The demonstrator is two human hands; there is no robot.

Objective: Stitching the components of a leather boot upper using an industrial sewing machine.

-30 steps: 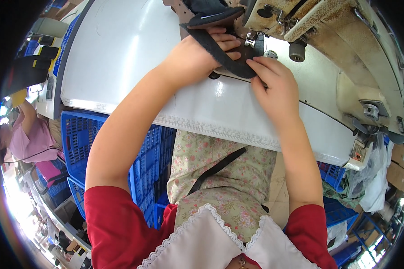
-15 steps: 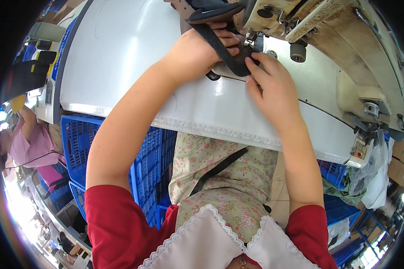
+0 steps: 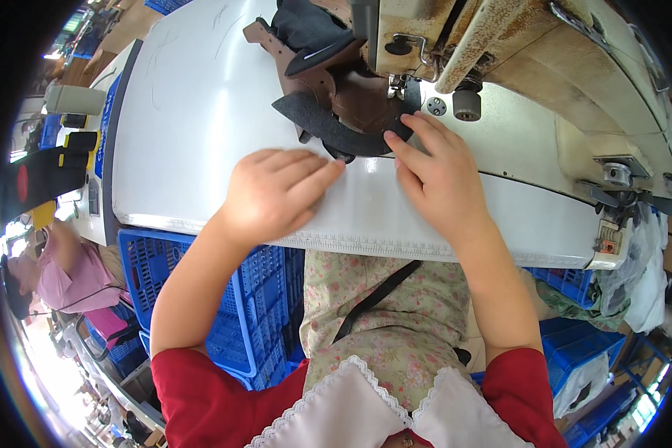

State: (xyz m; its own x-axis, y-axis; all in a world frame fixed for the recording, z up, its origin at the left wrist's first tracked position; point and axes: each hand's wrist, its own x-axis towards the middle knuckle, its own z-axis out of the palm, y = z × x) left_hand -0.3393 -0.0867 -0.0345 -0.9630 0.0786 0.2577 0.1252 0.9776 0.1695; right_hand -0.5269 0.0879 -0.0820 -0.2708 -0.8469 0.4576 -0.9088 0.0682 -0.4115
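Observation:
A brown, perforated shoe upper (image 3: 362, 98) with black lining lies under the sewing machine's presser foot (image 3: 397, 86). Along its near edge curves a black strip (image 3: 336, 134), its pointed left end lying loose. My right hand (image 3: 444, 168) has its fingertips on the strip's right part, just in front of the presser foot. Apart from the work, my left hand (image 3: 272, 194) hovers over the near side of the table, slightly blurred. Its fingers are stretched out and nothing shows in them. Their tips are close to a small black part at the machine bed's edge.
The sewing machine head (image 3: 530, 67) overhangs the right side of the white table (image 3: 194, 134), which has a ruler along its front edge. Blue crates (image 3: 239, 328) stand below on the left, another blue crate (image 3: 575, 351) on the right. A person in pink (image 3: 78, 272) sits far left.
My left hand has let go of the shoe upper and strip and drawn back toward me. The strip's left end now lies flatter to the left. My right hand stays at the strip.

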